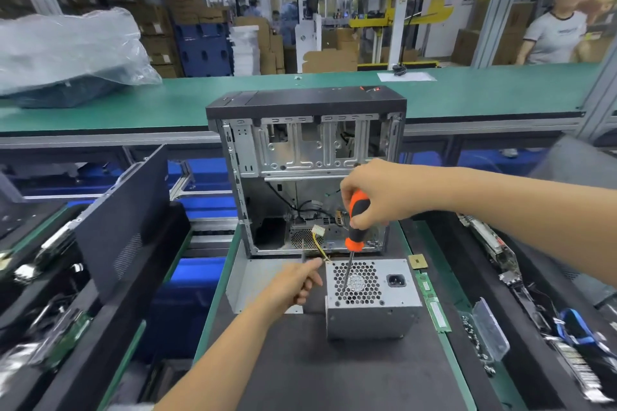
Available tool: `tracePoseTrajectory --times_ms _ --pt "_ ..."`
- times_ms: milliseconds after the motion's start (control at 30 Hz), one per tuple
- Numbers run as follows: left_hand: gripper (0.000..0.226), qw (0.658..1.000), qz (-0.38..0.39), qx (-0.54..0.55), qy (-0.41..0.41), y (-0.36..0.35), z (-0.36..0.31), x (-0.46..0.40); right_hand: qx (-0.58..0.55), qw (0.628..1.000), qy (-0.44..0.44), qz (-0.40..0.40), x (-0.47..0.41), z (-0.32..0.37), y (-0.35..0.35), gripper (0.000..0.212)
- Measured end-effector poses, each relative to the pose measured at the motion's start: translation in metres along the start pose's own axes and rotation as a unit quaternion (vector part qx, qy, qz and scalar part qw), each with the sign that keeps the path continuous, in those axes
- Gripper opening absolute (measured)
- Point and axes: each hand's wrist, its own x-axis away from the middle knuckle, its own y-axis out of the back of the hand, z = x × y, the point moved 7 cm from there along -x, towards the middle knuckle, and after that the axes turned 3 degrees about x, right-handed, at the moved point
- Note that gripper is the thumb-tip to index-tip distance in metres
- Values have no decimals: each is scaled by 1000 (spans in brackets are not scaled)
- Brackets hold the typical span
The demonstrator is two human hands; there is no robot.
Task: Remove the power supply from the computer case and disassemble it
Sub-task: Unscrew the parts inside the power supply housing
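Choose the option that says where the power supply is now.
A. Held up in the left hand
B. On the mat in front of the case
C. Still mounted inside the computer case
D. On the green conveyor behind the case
B: the power supply stands on the black mat, outside the open computer case.

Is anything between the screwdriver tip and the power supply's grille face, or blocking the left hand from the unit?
Nothing visible does. The screwdriver in the right hand already reaches the power supply at its grille. The left hand is just beside the unit's left edge, only bare mat between.
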Motion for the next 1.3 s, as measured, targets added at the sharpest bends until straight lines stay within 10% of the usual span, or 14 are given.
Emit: tracePoseTrajectory --times_ms 600,833,1300 --pt "61 986 90 -137 -26 -17 11 9 8 1000 12 1 2 16 -20 17" --pt "60 983 84 -162 -33 -16 10 5 167 985 28 2 -2 46 -24 55" --pt "62 985 75 -153 -24 -17 8 11 258 942 182 114 1 76 -24 17"
